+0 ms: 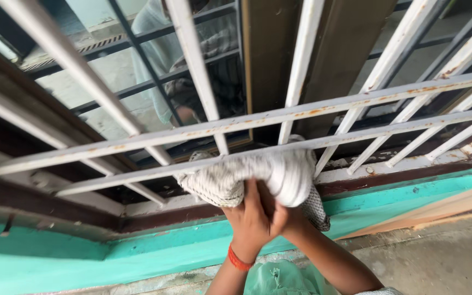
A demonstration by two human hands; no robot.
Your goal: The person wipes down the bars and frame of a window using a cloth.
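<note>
Left hand [249,218]: gripping the cloth [258,177] from below, red band at the wrist.
Right hand [285,216]: just beside the left, mostly hidden — probably clutching the same cloth.
Cloth: bunched above both hands, pressed against the grille [301,114] bar.
Sill [137,251]: turquoise — below the hands.
</note>
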